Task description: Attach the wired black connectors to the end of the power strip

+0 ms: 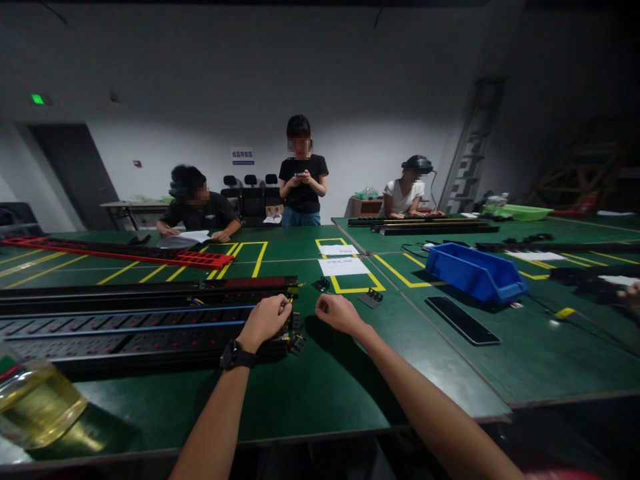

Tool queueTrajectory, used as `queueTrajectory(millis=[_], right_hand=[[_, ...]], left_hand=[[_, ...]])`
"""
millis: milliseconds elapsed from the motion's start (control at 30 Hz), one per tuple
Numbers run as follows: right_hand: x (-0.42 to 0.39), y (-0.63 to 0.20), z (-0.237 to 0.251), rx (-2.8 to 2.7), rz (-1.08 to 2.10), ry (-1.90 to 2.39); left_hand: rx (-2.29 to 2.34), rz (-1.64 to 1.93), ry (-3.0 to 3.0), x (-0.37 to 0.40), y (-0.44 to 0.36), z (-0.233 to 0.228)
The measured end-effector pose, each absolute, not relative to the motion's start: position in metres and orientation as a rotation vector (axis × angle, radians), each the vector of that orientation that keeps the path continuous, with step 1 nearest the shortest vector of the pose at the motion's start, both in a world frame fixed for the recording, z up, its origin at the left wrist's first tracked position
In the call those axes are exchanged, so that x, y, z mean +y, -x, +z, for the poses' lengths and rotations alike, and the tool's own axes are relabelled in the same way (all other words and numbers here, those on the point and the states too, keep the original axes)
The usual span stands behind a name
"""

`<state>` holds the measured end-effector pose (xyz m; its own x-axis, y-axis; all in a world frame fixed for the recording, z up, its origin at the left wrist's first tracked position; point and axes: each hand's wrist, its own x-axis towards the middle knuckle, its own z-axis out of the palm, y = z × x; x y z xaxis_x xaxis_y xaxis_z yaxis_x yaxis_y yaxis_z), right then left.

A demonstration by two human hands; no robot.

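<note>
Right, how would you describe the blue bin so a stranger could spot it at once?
Start at the green table and look right of the right hand. There, just behind a flat dark slab, sits an open-topped bin. Its blue walls set it apart from that slab and the light-green basket farther back.

Long black panel [135, 342], red-dotted, lying flat

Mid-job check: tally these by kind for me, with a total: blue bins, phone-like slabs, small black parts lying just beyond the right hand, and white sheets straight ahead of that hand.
Blue bin: 1
Phone-like slab: 1
Small black parts just beyond the right hand: 2
White sheets straight ahead of it: 2
Total: 6
</note>
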<state>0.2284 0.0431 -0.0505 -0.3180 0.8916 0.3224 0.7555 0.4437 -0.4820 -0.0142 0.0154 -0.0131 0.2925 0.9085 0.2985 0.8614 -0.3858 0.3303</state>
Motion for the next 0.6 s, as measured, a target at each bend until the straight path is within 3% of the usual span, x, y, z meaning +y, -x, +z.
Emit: queueTrajectory(millis=[200,400,600], right_hand=[[0.051,-0.207,-0.057,-1.727,0.814,1.059],[0.038,-0.19,-0.058,-1.342,1.377,1.015],[0.033,-0.186,-0.06,-1.247,1.535,0.979]], left_hand=[[1.399,0.936,-2.431,0.005,0.008,-0.003],[1.303,0.952,-2.505,0.001,0.002,-0.003],[1.426,0.876,-2.532,0.003,0.007,-0.002]])
